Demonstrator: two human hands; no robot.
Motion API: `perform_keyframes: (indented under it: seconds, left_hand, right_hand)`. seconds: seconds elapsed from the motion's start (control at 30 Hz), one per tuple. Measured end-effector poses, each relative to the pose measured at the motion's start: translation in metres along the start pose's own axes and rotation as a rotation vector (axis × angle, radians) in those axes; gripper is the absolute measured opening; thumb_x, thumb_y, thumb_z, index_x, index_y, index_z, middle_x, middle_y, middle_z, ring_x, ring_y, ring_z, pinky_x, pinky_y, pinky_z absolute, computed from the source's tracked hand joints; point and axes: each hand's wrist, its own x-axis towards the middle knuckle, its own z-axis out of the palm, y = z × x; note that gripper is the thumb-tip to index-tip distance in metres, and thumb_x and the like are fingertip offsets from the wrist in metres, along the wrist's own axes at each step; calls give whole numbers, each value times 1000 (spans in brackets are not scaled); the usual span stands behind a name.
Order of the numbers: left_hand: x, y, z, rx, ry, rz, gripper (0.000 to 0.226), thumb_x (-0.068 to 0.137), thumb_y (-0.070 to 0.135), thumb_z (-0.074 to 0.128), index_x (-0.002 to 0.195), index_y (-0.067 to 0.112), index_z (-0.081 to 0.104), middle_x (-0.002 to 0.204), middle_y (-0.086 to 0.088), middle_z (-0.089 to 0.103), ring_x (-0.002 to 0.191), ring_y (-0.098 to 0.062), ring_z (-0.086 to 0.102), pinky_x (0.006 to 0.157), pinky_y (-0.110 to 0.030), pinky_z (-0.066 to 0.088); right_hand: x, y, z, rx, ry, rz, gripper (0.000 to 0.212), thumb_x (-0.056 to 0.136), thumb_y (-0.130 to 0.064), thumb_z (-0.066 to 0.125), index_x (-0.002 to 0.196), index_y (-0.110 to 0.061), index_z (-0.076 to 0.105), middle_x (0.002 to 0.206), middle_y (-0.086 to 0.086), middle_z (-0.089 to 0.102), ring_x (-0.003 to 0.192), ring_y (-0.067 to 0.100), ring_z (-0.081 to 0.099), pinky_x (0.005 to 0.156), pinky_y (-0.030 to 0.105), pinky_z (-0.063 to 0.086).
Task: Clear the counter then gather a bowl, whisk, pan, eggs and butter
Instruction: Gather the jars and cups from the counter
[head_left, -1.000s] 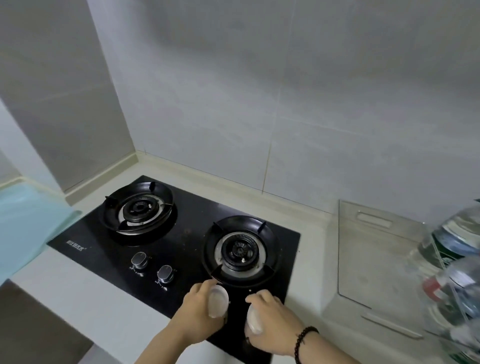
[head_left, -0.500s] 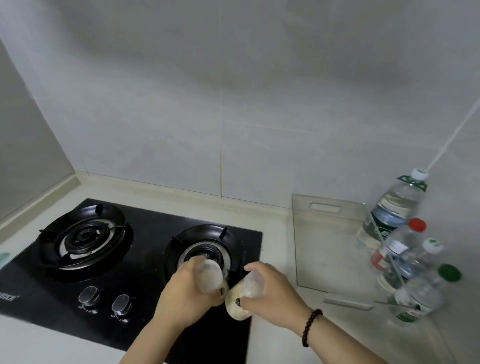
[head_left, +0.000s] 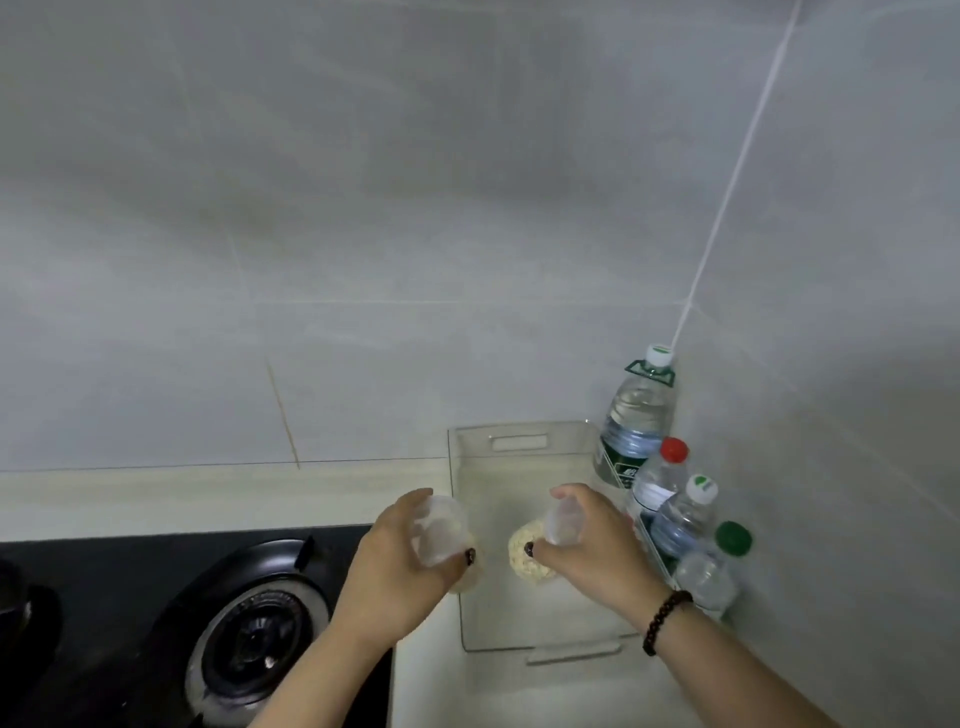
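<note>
Both hands shifted right since earlier frame, off gas hob (head_left: 208, 623) and now over clear cutting board (head_left: 519, 452).

Left hand (head_left: 400, 566) grip wrapped round small clear plastic cup (head_left: 441, 530), tipped sideways. Right hand (head_left: 597, 545) grip curled round second clear cup (head_left: 563, 522), pale crumbly stuff showing at base, can't tell what it is.

Progress-wise: looks like clearing stage, cups heading toward water bottles (head_left: 670, 499) in corner of worktop (head_left: 156, 499). Bowl, whisk, pan, eggs, butter nowhere in view, so gathering not started imo.
</note>
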Motion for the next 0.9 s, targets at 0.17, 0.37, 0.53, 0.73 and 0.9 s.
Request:
perform_keyframes:
  seconds: [0.17,0.37,0.53,0.73,0.9]
  left_hand:
    - [42,10,28,41,-40,56,76,69,43,79,136,33,43,129,18,52,114,-3,53,95,-26,47]
    - [104,8,68,134,-182,62,79,69,46,78,137,32,40,128,15,51,118,-8,53,98,-23,44]
    - [154,-11,121,310,-298,37,73,70,43,76,132,27,41,128,4,54,114,-18,55,94,-32,48]
    - [183,-29,163,366,-286,-3,74,74,39,77,135,19,40,131,-3,42,118,-24,48,96,-35,46]
    - [201,-28,179,335,-253,12,72,73,36,76,134,18,42,129,-3,41,118,-25,48,92,-37,48]
  right_hand:
    - [44,35,2,-114,-38,92,67,73,-33,74,131,-23,44,133,-3,45,120,16,45,98,27,40]
    - [102,64,15,-183,-40,107,67,70,-36,74,129,-24,45,133,-4,45,116,16,49,92,26,42]
    - [142,82,24,-309,-75,82,67,74,-35,73,132,-25,42,133,-4,44,116,19,50,91,28,44]
    - [173,99,32,-442,-96,5,60,72,-29,72,124,-20,45,127,-1,45,112,22,52,84,36,51]
    - [191,105,38,-478,-96,-32,51,78,-15,63,125,-21,45,122,1,44,110,27,52,77,39,53]
